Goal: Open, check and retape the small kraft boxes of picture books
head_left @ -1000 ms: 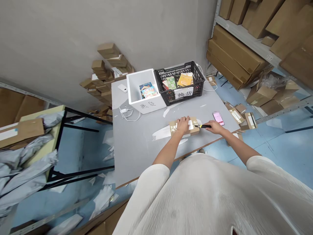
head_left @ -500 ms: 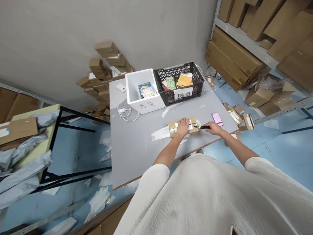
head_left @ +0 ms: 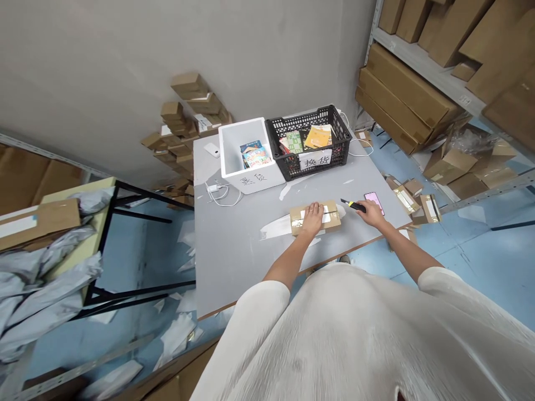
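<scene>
A small cardboard box (head_left: 331,222) with clear tape and a white label lies near the front of the grey table (head_left: 234,250). My left hand (head_left: 313,218) rests flat on its top, fingers stretched out. Just right of the box, my right hand (head_left: 371,214) grips a box cutter (head_left: 353,205), black with a yellow part, its blade pointing left and clear of the cardboard. A phone with a pink screen (head_left: 375,203) lies beside my right hand, which partly covers it.
At the table's back stand a white foam box (head_left: 251,181) and a black plastic crate (head_left: 307,161), both holding books. A white charger cable (head_left: 221,194) lies to the left. Cardboard boxes (head_left: 188,120) pile up behind; shelves and loose boxes (head_left: 407,200) stand right.
My right hand has drawn the box cutter up and away from the box's right end. My left hand stays on the box. The view has shifted slightly.
</scene>
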Motion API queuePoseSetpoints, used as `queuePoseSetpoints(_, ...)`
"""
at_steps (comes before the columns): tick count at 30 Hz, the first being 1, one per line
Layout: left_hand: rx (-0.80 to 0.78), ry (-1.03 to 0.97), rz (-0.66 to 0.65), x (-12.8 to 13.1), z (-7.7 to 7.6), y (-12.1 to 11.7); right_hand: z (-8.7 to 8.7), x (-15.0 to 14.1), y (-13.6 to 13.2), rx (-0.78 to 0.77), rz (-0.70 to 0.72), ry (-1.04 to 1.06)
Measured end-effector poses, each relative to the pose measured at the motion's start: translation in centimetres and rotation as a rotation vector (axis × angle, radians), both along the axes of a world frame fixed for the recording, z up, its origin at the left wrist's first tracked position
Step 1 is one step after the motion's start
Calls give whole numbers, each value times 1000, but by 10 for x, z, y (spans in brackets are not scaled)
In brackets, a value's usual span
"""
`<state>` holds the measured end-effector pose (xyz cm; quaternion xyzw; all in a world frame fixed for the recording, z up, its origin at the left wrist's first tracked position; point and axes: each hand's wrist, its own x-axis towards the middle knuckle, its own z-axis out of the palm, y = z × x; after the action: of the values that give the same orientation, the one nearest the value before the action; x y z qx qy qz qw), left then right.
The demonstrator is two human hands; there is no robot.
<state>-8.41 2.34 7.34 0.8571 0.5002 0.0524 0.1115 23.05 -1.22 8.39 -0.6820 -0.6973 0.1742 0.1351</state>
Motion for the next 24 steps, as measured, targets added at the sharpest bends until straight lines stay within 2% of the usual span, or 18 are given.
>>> queuePoseSetpoints(3, -7, -27, 30, -1, -1, -2, -3, 0, 8, -11, 0, 68)
queuePoseSetpoints(6, -3, -58, 51, -7, 1, -13, -7, -13, 17, 6, 39, 169)
queuePoseSetpoints(12, 10, -64, 151, -32, 8, -60, -5, -60, 52, 27, 168, 297)
queuePoseSetpoints(16, -63, -45, 233, -46, 7, -80, 0, -93, 71, -63, 297, 252)
queuePoseSetpoints(19, -143, -56, 324, -51, 4, -82, 2, -104, 74, -110, 281, 176)
queuePoseSetpoints(24, -156, -122, 399, -56, 0, -70, 1, -94, 65, -124, 231, 190)
